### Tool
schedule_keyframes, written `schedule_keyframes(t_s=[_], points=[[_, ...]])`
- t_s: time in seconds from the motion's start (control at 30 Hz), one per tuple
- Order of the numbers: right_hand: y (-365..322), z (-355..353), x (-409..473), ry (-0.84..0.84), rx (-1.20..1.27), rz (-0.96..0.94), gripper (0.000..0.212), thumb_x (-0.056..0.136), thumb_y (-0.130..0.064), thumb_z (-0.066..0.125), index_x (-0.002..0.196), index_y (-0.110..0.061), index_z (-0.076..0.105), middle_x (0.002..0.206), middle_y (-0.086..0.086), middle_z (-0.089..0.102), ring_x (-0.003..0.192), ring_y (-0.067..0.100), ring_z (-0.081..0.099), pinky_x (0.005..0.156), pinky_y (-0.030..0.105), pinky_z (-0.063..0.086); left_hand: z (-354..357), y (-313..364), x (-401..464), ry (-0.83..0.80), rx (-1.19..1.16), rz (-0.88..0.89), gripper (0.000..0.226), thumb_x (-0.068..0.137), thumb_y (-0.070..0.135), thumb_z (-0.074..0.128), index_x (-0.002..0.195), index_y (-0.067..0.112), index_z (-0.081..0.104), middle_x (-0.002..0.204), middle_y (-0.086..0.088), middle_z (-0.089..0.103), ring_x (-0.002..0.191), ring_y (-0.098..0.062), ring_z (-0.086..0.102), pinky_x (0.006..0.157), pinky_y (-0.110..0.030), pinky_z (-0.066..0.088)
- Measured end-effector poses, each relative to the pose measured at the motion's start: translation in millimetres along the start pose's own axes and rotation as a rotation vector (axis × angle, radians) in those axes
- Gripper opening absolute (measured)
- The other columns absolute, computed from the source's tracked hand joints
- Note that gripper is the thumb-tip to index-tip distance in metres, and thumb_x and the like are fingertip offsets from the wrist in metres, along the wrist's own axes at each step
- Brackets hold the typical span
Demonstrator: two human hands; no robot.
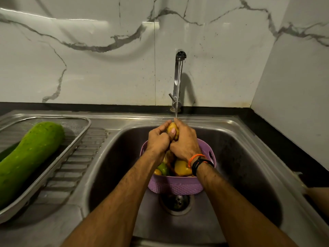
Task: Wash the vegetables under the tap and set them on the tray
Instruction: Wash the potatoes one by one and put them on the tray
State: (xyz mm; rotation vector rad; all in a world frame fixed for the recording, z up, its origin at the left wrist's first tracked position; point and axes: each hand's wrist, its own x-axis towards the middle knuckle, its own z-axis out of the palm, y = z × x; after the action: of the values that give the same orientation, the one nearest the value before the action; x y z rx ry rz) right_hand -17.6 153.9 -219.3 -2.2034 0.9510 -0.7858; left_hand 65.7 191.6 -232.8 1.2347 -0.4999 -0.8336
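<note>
Both forearms reach over the steel sink (pixel 249 150); left hand (pixel 157 141) and right hand (pixel 185 141) clasp a yellowish oblong vegetable (pixel 172 129), long axis upright under the tap's (pixel 179 75) stream, above a purple plastic basket (pixel 175 186). On the steel mesh tray (pixel 78 127) a long green gourd (pixel 26 157) lies diagonally

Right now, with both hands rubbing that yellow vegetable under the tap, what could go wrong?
The wet yellow vegetable, gripped by the left hand and right hand, could slip into the sink. The purple basket sits close over the drain, which might slow draining. The large gourd fills much of the tray, leaving limited room.
</note>
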Motion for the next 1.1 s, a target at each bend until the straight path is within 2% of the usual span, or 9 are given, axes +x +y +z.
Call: schedule_keyframes(t_s=[0.1, 0.17, 0.23, 0.3, 0.43, 0.53, 0.67, 0.8, 1.1], points=[[2, 1, -1, 0.009, 0.011, 0.007, 0.073, 0.081, 0.002, 0.066, 0.146, -0.015, 0.040, 0.147, 0.007, 0.045, 0.133, 0.022, 0.044, 0.107, 0.021, 0.036, 0, 1, -2, 0.032, -0.021, -0.013, 0.048, 0.095, -0.008, 0.050, 0.138, 0.011, 0.055, 0.130, -0.012, 0.061, 0.119, -0.026, 0.060, 0.100, -0.042, 0.052], [2, -1, -4, 0.103, 0.001, -0.021, 0.053, 0.082, 0.001, 0.066, 0.132, -0.013, 0.056, 0.126, 0.007, 0.062, 0.107, 0.013, 0.056, 0.084, 0.004, 0.037, 2, 2, -4, 0.057, -0.029, 0.002, 0.047, 0.095, -0.009, 0.050, 0.138, 0.008, 0.055, 0.128, -0.014, 0.063, 0.118, -0.027, 0.061, 0.101, -0.043, 0.052], [-1, -3, -6, 0.121, 0.002, -0.018, 0.046, 0.078, 0.003, 0.066, 0.121, -0.013, 0.062, 0.106, 0.003, 0.064, 0.090, 0.007, 0.051, 0.075, 0.005, 0.040, 3, 2, -5, 0.041, 0.001, 0.022, 0.046, 0.094, -0.010, 0.050, 0.137, 0.006, 0.055, 0.128, -0.015, 0.063, 0.119, -0.027, 0.061, 0.104, -0.043, 0.049], [-3, -5, -8, 0.056, -0.003, -0.026, 0.048, 0.074, 0.006, 0.066, 0.117, -0.014, 0.060, 0.102, 0.000, 0.060, 0.093, 0.010, 0.054, 0.076, 0.009, 0.045, 4, 2, -8, 0.020, 0.025, 0.011, 0.045, 0.094, -0.011, 0.050, 0.136, 0.005, 0.056, 0.129, -0.015, 0.063, 0.120, -0.026, 0.060, 0.105, -0.043, 0.048], [-4, -11, -10, 0.029, -0.032, -0.023, 0.057, 0.080, 0.004, 0.064, 0.133, -0.015, 0.055, 0.125, 0.003, 0.058, 0.100, 0.003, 0.038, 0.081, 0.008, 0.030, 2, 1, -4, 0.050, 0.017, -0.007, 0.044, 0.092, -0.009, 0.054, 0.132, 0.009, 0.061, 0.128, -0.013, 0.064, 0.117, -0.027, 0.062, 0.100, -0.045, 0.052], [-4, -9, -10, 0.109, -0.045, -0.043, 0.051, 0.080, 0.001, 0.066, 0.128, -0.018, 0.060, 0.120, 0.004, 0.064, 0.102, 0.007, 0.052, 0.082, 0.012, 0.036, 2, 1, -3, 0.051, 0.043, 0.004, 0.044, 0.092, -0.008, 0.054, 0.132, 0.010, 0.061, 0.127, -0.012, 0.065, 0.117, -0.025, 0.062, 0.099, -0.044, 0.053], [-6, -11, -9, -0.003, -0.031, -0.020, 0.063, 0.076, 0.005, 0.066, 0.135, -0.014, 0.053, 0.129, 0.006, 0.059, 0.109, 0.013, 0.053, 0.084, 0.012, 0.036, 2, 3, -5, 0.028, 0.024, -0.010, 0.045, 0.093, -0.011, 0.052, 0.133, 0.008, 0.060, 0.126, -0.013, 0.065, 0.117, -0.026, 0.062, 0.100, -0.044, 0.052], [-6, -8, -9, 0.114, 0.005, -0.029, 0.051, 0.078, 0.003, 0.067, 0.124, -0.017, 0.064, 0.116, 0.004, 0.066, 0.095, 0.006, 0.052, 0.080, 0.011, 0.038, 2, 7, -7, 0.069, -0.035, -0.029, 0.041, 0.094, -0.009, 0.051, 0.131, 0.007, 0.060, 0.123, -0.013, 0.065, 0.115, -0.027, 0.062, 0.099, -0.045, 0.053], [-1, -5, -8, 0.117, -0.001, -0.012, 0.049, 0.078, 0.004, 0.069, 0.121, -0.018, 0.064, 0.110, 0.000, 0.065, 0.097, 0.007, 0.053, 0.079, 0.013, 0.040, 3, 3, -7, 0.053, 0.085, 0.009, 0.041, 0.092, -0.004, 0.057, 0.131, 0.011, 0.062, 0.124, -0.010, 0.065, 0.116, -0.024, 0.062, 0.099, -0.044, 0.053]])
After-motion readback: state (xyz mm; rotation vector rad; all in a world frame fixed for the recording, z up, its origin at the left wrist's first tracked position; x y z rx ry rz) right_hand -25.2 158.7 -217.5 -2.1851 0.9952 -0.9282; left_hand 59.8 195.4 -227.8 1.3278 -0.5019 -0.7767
